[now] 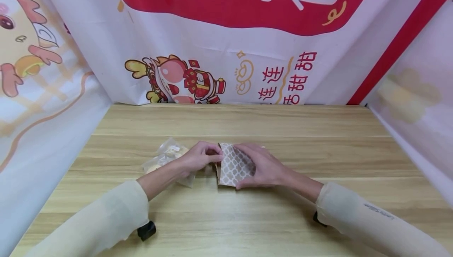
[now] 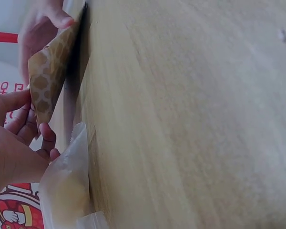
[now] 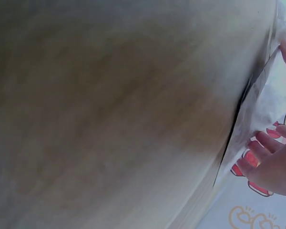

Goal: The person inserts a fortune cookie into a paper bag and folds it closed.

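Observation:
A small paper bag (image 1: 230, 166), brown with a white lattice pattern, lies on the table between the two hands. Its left end gapes a little. My left hand (image 1: 199, 156) pinches the edge of that end between thumb and fingers. Over the right part of the bag, my right hand (image 1: 263, 166) grips it, with the thumb at the near edge and the fingers along the far edge. In the left wrist view the bag (image 2: 50, 71) stands tilted above the tabletop. Clear plastic packets (image 1: 155, 164) with pale yellow contents lie beside and partly under my left forearm.
The wood-grain table (image 1: 226, 217) runs back to a printed cloth backdrop (image 1: 219, 44) with red and white designs. Cloth sides (image 1: 56, 131) rise at left and right. Pale sleeves cover both forearms, with a black wrist mount (image 1: 146, 230) below the left one.

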`<state>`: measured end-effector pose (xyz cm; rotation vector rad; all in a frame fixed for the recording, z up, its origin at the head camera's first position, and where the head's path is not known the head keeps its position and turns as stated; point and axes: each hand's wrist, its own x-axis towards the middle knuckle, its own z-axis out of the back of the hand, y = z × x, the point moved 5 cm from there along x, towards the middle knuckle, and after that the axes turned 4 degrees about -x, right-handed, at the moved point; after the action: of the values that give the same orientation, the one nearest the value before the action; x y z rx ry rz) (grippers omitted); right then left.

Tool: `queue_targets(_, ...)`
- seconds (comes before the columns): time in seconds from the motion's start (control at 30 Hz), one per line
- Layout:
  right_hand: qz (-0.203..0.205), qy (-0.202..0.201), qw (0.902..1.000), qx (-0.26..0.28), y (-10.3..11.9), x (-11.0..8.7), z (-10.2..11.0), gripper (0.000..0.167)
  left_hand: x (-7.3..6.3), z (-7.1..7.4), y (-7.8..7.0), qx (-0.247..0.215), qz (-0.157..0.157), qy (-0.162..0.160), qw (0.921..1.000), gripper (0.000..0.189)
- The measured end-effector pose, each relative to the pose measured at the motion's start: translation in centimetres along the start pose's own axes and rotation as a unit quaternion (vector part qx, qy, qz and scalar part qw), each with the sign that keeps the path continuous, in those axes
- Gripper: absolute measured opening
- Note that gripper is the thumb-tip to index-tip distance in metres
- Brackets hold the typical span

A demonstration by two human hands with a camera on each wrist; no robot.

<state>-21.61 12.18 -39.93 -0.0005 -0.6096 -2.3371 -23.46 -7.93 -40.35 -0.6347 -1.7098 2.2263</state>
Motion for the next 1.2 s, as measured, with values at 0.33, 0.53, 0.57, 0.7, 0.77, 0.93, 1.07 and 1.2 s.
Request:
queue_targets(0.33, -0.009, 0.009, 0.999, -0.043, -0.1, 0.3, -0.5, 0.123, -0.1, -0.2, -0.1, -0.01, 0.002, 0.0, 1.0, 0.006)
queue_targets(0.53, 0.006, -0.008, 0.9987, -0.05, 0.1, 0.3, -0.2, 0.121, 0.0, -0.2, -0.1, -0.009, 0.011, -0.005, 0.9999, 0.007)
queue_targets(0.57, 0.008, -0.01, 0.9986, -0.052, 0.2, 0.3, -0.1, 0.12, 0.0, -0.2, 0.0, -0.005, 0.012, -0.006, 0.9999, 0.007)
queue_targets(0.7, 0.001, -0.006, 0.9985, -0.054, 0.2, 0.2, -0.1, 0.12, -0.1, 0.2, -0.2, 0.031, 0.004, -0.025, 0.9992, 0.007)
queue_targets(0.77, 0.0, -0.003, 0.9983, -0.058, 0.3, 0.2, -0.1, 0.12, -0.1, 0.4, -0.5, 0.052, -0.002, -0.044, 0.9977, 0.006)
queue_targets(0.93, 0.002, -0.002, 0.9978, -0.067, 0.5, 0.2, -0.3, 0.119, -0.1, 0.5, -1.6, 0.088, -0.019, -0.092, 0.9917, 0.008)
queue_targets(1.07, 0.004, -0.007, 0.9974, -0.072, 0.5, 0.2, -0.3, 0.118, -0.1, 0.2, -2.0, 0.107, -0.021, -0.104, 0.9886, 0.011)
queue_targets(1.2, 0.004, -0.008, 0.9974, -0.072, 0.6, 0.2, -0.4, 0.118, 0.1, -0.2, -1.8, 0.094, -0.012, -0.087, 0.9916, 0.006)
